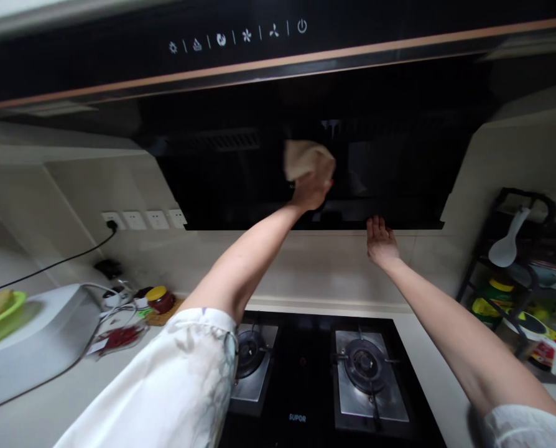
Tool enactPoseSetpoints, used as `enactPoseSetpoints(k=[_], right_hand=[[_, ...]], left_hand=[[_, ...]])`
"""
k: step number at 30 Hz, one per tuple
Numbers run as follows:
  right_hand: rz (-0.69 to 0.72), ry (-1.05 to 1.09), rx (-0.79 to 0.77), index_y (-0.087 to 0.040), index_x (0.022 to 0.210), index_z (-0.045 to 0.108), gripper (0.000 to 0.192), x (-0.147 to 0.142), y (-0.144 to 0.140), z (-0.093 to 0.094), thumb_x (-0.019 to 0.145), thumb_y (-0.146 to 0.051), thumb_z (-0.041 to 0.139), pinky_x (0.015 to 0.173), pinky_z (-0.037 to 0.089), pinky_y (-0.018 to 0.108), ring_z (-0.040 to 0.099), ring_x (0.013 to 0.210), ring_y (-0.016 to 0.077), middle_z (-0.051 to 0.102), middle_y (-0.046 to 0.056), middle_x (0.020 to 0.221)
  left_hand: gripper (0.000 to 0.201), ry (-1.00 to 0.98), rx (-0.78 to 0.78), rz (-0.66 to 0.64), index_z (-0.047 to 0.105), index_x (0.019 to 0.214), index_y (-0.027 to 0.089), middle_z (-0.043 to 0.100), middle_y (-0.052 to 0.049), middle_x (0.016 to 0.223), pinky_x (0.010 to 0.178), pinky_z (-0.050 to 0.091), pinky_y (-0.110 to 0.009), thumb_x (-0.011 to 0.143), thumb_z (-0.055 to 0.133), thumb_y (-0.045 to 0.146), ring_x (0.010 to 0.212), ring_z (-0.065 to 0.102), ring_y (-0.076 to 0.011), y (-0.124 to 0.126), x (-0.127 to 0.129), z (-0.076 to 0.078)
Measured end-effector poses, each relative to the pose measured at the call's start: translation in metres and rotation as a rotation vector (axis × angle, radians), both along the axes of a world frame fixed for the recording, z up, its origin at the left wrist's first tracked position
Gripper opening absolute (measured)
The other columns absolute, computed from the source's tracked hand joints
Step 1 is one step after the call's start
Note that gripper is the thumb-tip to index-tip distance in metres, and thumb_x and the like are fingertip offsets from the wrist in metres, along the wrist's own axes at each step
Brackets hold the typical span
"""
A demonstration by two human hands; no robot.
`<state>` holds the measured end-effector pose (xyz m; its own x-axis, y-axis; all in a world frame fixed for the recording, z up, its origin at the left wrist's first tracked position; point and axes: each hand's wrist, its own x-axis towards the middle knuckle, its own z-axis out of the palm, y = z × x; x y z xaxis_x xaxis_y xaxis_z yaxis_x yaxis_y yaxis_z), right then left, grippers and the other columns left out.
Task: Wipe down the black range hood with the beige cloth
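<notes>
My left hand point(311, 190) is closed on a beige cloth point(303, 158) and presses it against the glossy black panel of the range hood point(399, 168). Slight motion blur softens the cloth and the fingers. Further right, my right hand point(381, 244) has its fingers stretched upward at the panel's lower lip, palm side showing, with the fingertips at that edge. Nothing shows in its palm. Below both arms lies a black gas cooktop point(301, 373) with two burners in view, the left one partly covered by my sleeve.
A black rack point(481, 267) at the right holds bottles, and a white spoon point(509, 242) hangs there. To the left are wall sockets point(133, 219) with a plugged-in cord, a yellow-lidded jar point(160, 300), a red packet point(119, 338), and a white appliance point(49, 336) bearing a green basket point(2, 323).
</notes>
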<state>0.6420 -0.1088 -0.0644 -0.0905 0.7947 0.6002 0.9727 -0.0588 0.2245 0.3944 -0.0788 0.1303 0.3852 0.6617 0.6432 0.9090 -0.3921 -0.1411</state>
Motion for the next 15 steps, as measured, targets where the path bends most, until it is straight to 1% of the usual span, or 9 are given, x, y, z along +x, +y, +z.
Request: enactPoseSetpoints(k=[2, 3, 5, 7, 9, 11, 13, 14, 15], right_hand=[[-0.014, 0.016, -0.035, 0.000, 0.176, 0.026, 0.078, -0.003, -0.004, 0.004, 0.099, -0.010, 0.033, 0.129, 0.041, 0.049, 0.023, 0.165, 0.0352, 0.009, 0.022, 0.176], [-0.018, 0.019, -0.045, 0.000, 0.176, 0.026, 0.077, -0.004, -0.006, 0.005, 0.100, -0.009, 0.030, 0.129, 0.041, 0.049, 0.024, 0.165, 0.0351, 0.009, 0.022, 0.175], [-0.017, 0.020, -0.046, 0.001, 0.176, 0.026, 0.075, -0.006, -0.008, 0.008, 0.102, -0.009, 0.027, 0.128, 0.042, 0.050, 0.024, 0.165, 0.0359, 0.010, 0.024, 0.175], [-0.014, 0.024, -0.050, 0.001, 0.176, 0.026, 0.074, -0.007, -0.010, 0.010, 0.102, -0.009, 0.026, 0.128, 0.042, 0.050, 0.024, 0.165, 0.0363, 0.010, 0.025, 0.174], [-0.014, 0.025, -0.064, 0.001, 0.176, 0.025, 0.074, -0.006, -0.010, 0.010, 0.102, -0.008, 0.025, 0.129, 0.041, 0.050, 0.024, 0.164, 0.0364, 0.010, 0.025, 0.174], [-0.013, 0.016, -0.061, 0.002, 0.176, 0.025, 0.074, -0.005, -0.010, 0.009, 0.103, -0.009, 0.025, 0.129, 0.040, 0.050, 0.023, 0.164, 0.0367, 0.010, 0.025, 0.175], [-0.016, 0.002, -0.045, 0.002, 0.176, 0.024, 0.074, -0.003, -0.008, 0.007, 0.104, -0.011, 0.027, 0.128, 0.041, 0.050, 0.023, 0.164, 0.0370, 0.010, 0.026, 0.174], [-0.019, -0.006, -0.040, 0.002, 0.176, 0.024, 0.074, -0.002, -0.007, 0.006, 0.104, -0.011, 0.028, 0.127, 0.041, 0.050, 0.023, 0.164, 0.0370, 0.011, 0.026, 0.174], [-0.023, -0.016, -0.035, 0.002, 0.176, 0.024, 0.073, -0.001, -0.005, 0.005, 0.104, -0.011, 0.029, 0.127, 0.042, 0.049, 0.024, 0.163, 0.0368, 0.012, 0.026, 0.174]], left_hand=[[0.053, 0.076, -0.006, -0.036, 0.046, 0.171, 0.025, 0.032, -0.010, 0.179, 0.140, 0.009, -0.060, 0.118, 0.044, 0.035, 0.169, 0.017, -0.0359, -0.007, 0.008, -0.001], [0.053, 0.098, 0.001, -0.040, 0.048, 0.169, 0.027, 0.032, -0.008, 0.179, 0.140, 0.005, -0.060, 0.118, 0.047, 0.035, 0.170, 0.013, -0.0350, -0.011, 0.007, 0.001], [0.053, 0.108, 0.031, -0.012, 0.050, 0.168, 0.023, 0.027, -0.009, 0.181, 0.138, 0.002, -0.062, 0.116, 0.048, 0.032, 0.170, 0.007, -0.0361, -0.018, -0.004, 0.015], [0.055, 0.050, 0.072, 0.035, 0.047, 0.169, 0.016, 0.025, -0.014, 0.181, 0.137, 0.007, -0.063, 0.115, 0.046, 0.027, 0.169, 0.011, -0.0375, -0.023, -0.024, 0.033], [0.057, -0.100, 0.123, 0.078, 0.045, 0.169, 0.013, 0.030, -0.015, 0.179, 0.137, 0.011, -0.060, 0.113, 0.044, 0.022, 0.167, 0.017, -0.0368, -0.022, -0.050, 0.052], [0.056, -0.331, 0.156, 0.070, 0.049, 0.166, 0.015, 0.039, -0.014, 0.174, 0.137, 0.009, -0.060, 0.110, 0.046, 0.020, 0.167, 0.017, -0.0362, -0.018, -0.083, 0.064], [0.047, -0.611, 0.153, -0.007, 0.060, 0.153, 0.019, 0.052, -0.012, 0.163, 0.138, 0.004, -0.060, 0.107, 0.052, 0.024, 0.168, 0.014, -0.0349, -0.015, -0.122, 0.072], [0.038, -0.743, 0.140, -0.073, 0.065, 0.143, 0.021, 0.060, -0.012, 0.154, 0.138, 0.006, -0.059, 0.107, 0.054, 0.029, 0.168, 0.015, -0.0336, -0.016, -0.143, 0.075], [0.030, -0.840, 0.124, -0.130, 0.068, 0.132, 0.025, 0.066, -0.012, 0.143, 0.136, 0.014, -0.059, 0.108, 0.055, 0.036, 0.167, 0.021, -0.0323, -0.019, -0.166, 0.078]])
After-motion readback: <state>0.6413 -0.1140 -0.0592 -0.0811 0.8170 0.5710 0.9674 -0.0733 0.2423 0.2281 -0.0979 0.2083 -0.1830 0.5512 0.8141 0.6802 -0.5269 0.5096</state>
